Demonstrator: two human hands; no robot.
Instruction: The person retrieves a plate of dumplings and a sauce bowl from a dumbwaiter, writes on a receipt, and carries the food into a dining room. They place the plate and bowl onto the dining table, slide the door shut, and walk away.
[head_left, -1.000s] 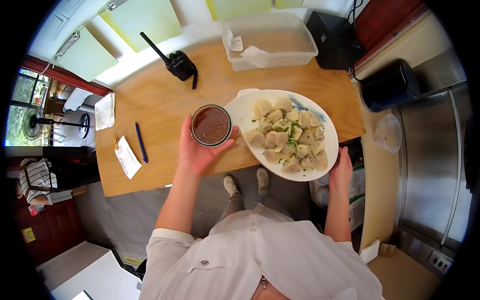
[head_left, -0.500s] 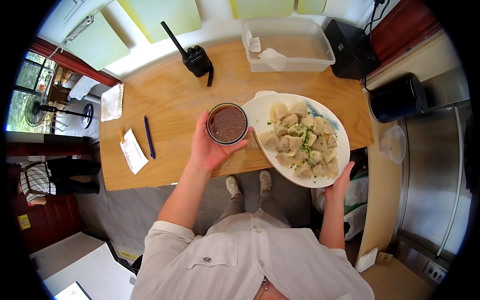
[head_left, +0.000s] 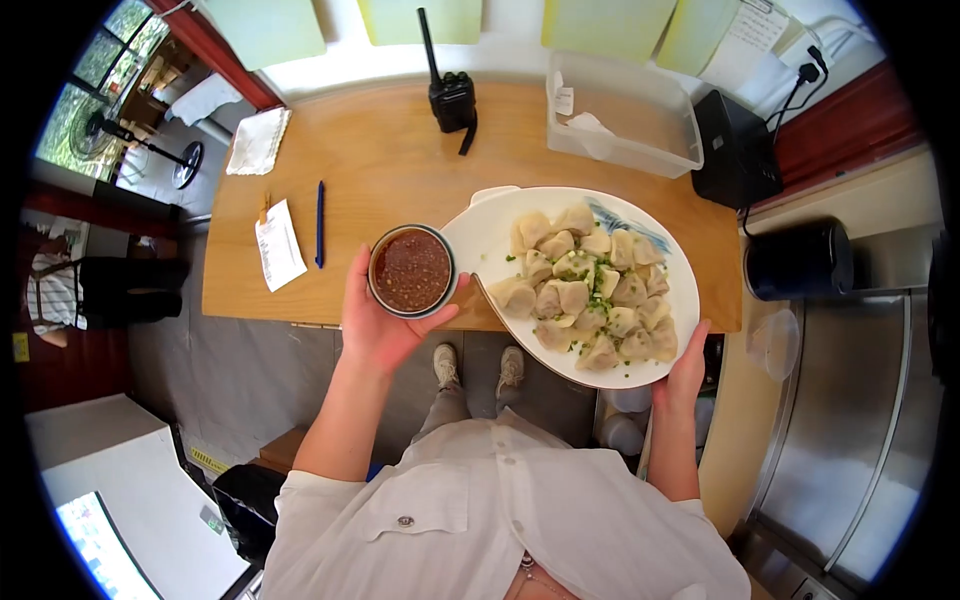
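My left hand (head_left: 385, 325) is closed round a small round bowl of red-brown dipping sauce (head_left: 411, 270), its fingers at the sides and beneath. My right hand (head_left: 685, 372) grips the lower right edge of a white oval plate (head_left: 480, 232), thumb at the rim and the other fingers hidden below. Dumplings (head_left: 572, 297) sprinkled with chopped green onion cover most of the plate, which has a blue pattern near its upper right. The sauce bowl is beside the plate's left end. Both are held level in front of my body, at the table's near edge.
On the wooden table (head_left: 370, 190) are a walkie-talkie (head_left: 453, 100), a clear plastic bin (head_left: 630, 130), a blue pen (head_left: 320, 225), a paper slip (head_left: 280, 248) and a folded white cloth (head_left: 258, 142). A black box (head_left: 735, 150) stands at right. Another person (head_left: 110, 290) is at far left.
The view has shifted, so the table and its objects sit differently in it. Bowl and plate have moved slightly left in the picture, still held in the same hands.
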